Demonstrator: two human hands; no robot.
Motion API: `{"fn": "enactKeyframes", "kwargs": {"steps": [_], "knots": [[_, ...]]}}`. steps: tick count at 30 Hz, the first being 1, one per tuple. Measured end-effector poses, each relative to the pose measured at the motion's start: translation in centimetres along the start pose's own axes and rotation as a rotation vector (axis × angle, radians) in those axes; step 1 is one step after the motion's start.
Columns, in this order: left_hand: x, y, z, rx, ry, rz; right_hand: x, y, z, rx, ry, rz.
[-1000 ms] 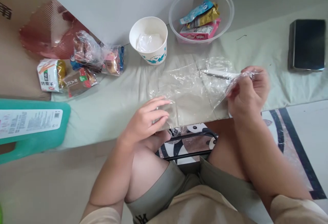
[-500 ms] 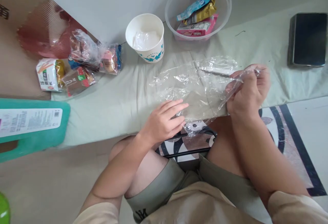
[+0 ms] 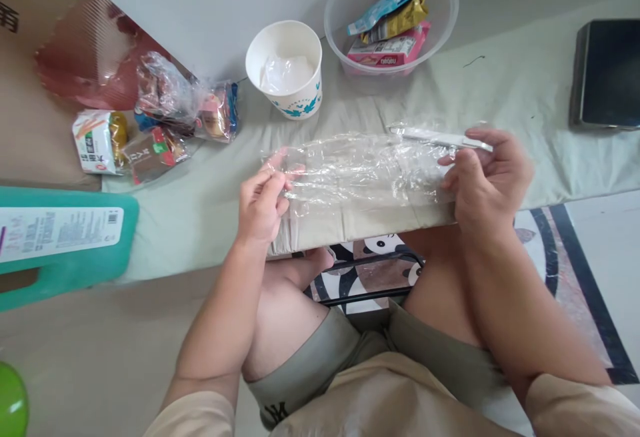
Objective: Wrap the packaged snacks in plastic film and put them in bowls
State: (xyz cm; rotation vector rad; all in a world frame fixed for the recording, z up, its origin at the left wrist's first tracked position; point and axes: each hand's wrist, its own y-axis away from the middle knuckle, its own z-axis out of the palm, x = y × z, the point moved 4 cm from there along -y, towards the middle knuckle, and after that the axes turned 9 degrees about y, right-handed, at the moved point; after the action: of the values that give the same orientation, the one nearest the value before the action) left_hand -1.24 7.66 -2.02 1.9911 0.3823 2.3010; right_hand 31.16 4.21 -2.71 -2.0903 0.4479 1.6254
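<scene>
A crinkled clear plastic bag (image 3: pixel 350 170) stretches between my two hands above the cloth-covered surface. At its left end, my left hand (image 3: pixel 263 204) is closed, with thumb and fingers pinching the film. My right hand (image 3: pixel 493 177) is closed around a slim white tool (image 3: pixel 440 136) whose narrow pale tip points left over the bag. I cannot make out exactly what kind of tool it is. The bag's right end reaches the right fingers. Behind the bag stands a white paper cup (image 3: pixel 307 100) with blue leaf prints, holding crumpled clear plastic.
A clear round tub (image 3: pixel 447 30) holds several snack packs. Wrapped snacks (image 3: pixel 165 110) lie at the left by a cardboard box (image 3: pixel 25 90). A green container (image 3: pixel 100 267) is at the left edge, and a black box (image 3: pixel 610 74) sits at the right.
My left hand has moved left and up, from open fingers beside the bag to pinching its left end. The bag is drawn out straighter. In my right hand, the white tool shows more.
</scene>
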Motion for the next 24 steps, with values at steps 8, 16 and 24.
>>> {"fn": "enactKeyframes", "kwargs": {"steps": [8,16,24], "knots": [[0.1,0.2,-0.6,0.119,-0.216,-0.007,-0.2,0.2,0.0,-0.066,0.096,0.077],[0.2,-0.9,-0.9,0.170,-0.518,0.127,-0.4,-0.2,0.7,-0.046,0.305,-0.008],[1.2,-1.8,-0.6,0.243,-0.869,0.242,0.4,-1.3,1.0,-0.021,0.521,-0.273]]}}
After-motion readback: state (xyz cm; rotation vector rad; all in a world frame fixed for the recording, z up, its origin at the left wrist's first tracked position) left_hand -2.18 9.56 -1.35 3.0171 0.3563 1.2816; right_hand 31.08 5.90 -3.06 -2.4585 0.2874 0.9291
